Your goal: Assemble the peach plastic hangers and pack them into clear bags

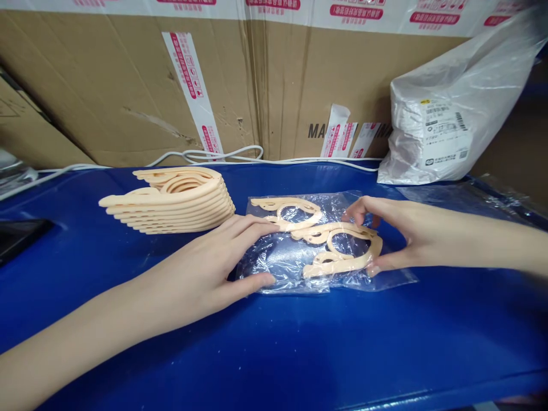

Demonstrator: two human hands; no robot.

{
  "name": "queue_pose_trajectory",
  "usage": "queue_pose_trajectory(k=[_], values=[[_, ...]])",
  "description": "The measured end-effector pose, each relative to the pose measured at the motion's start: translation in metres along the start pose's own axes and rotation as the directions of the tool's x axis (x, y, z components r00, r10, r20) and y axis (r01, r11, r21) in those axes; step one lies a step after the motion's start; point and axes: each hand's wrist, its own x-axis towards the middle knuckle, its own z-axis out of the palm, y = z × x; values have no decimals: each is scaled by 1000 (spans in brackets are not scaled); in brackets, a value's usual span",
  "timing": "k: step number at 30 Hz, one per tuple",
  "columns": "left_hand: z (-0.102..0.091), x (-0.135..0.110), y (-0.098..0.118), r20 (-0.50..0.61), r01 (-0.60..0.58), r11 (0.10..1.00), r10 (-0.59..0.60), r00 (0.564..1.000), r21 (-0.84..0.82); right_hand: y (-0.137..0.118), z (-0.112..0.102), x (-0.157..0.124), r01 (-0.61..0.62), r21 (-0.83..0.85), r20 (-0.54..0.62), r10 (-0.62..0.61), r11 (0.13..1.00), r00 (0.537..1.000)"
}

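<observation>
A clear plastic bag [274, 268] lies flat on the blue table, with two beige folding clothes hangers, one farther left [317, 216] and one nearer right [377, 246], side by side in or on it; I cannot tell which. My left hand [222, 257] rests on the bag's left part, fingers stretched over it and thumb apart. My right hand [394, 231] spans the rounded right end of the nearer hanger, thumb at its near edge and curled fingers at the far edge. To the left stands a neat stack of matching hangers [180, 200], beside my left fingers.
Behind the table [274, 354] rises a large cardboard box [291, 85] with printed tape. A white cable [231, 153] runs along its base. A white plastic sack [440, 120] with a label stands at the back right. A dark flat object [21, 240] lies at the left edge.
</observation>
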Motion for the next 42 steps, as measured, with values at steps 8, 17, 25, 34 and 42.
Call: queue_pose_trajectory(k=[8, 17, 25, 34, 42], values=[[2, -2, -1, -27, 51, 998, -52, 998, -46, -10, 12, 4, 2, 113, 39, -7, 994, 999], [4, 2, 0, -47, 32, 999, -33, 998, -27, -2, 8, 8, 65, 285, 69, -89, 956, 994], [5, -2, -7, 13, -32, 999, 32, 999, -2, -4, 6, 7, 17, 316, 118, -57, 949, 991], [5, -5, -11, 86, -78, 994, 72, 994, 75, -12, 22, 8, 93, 102, -72, -85, 990, 994], [6, -8, -12, 91, -79, 993, 71, 993, 82, -19, 30, 3, 182, -119, -159, -200, 976, 967]])
